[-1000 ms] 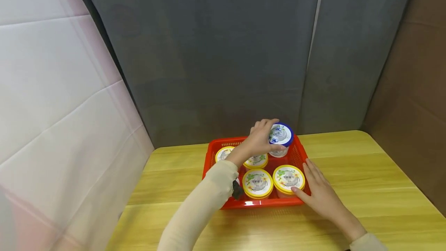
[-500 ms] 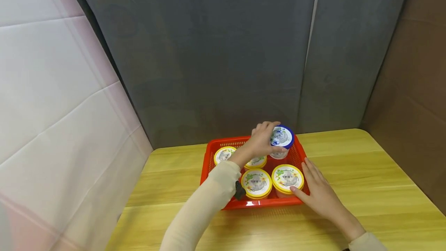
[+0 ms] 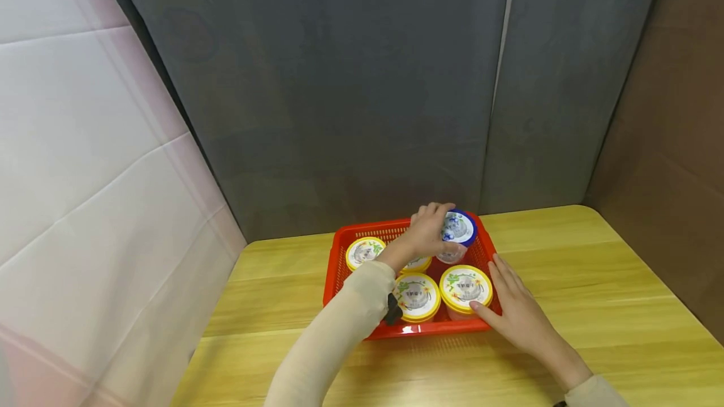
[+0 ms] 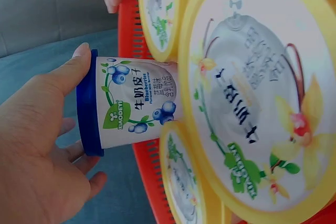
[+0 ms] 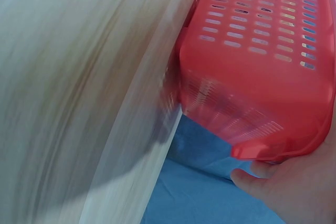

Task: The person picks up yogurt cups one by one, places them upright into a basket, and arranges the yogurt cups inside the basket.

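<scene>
My left hand [image 3: 424, 232] holds a blueberry milk drink cup [image 3: 459, 228] by its blue lid, at the back right corner of a red plastic basket [image 3: 427, 330]. In the left wrist view the thumb presses one side of the blue lid, with fingers around the other side of the cup [image 4: 137, 100]. My right hand [image 3: 523, 316] rests at the basket's right rim, fingers extended along the outside. Its thumb reaches over the rim to the lid of the front right yellow-lidded cup [image 3: 466, 287]. Another yellow-lidded cup [image 3: 416, 296] stands left of that one.
Further yellow-lidded cups stand in the back row: one at the back left [image 3: 364, 251], another [image 3: 418, 264] partly behind my left wrist. My left sleeve [image 3: 334, 331] hides the basket's front left part. A grey partition [image 3: 339, 112] rises behind the wooden table [image 3: 271, 275].
My left hand has lowered the blue-lidded cup further into the basket's back right corner. My right hand has stayed at the right rim. The head view has shifted slightly.
</scene>
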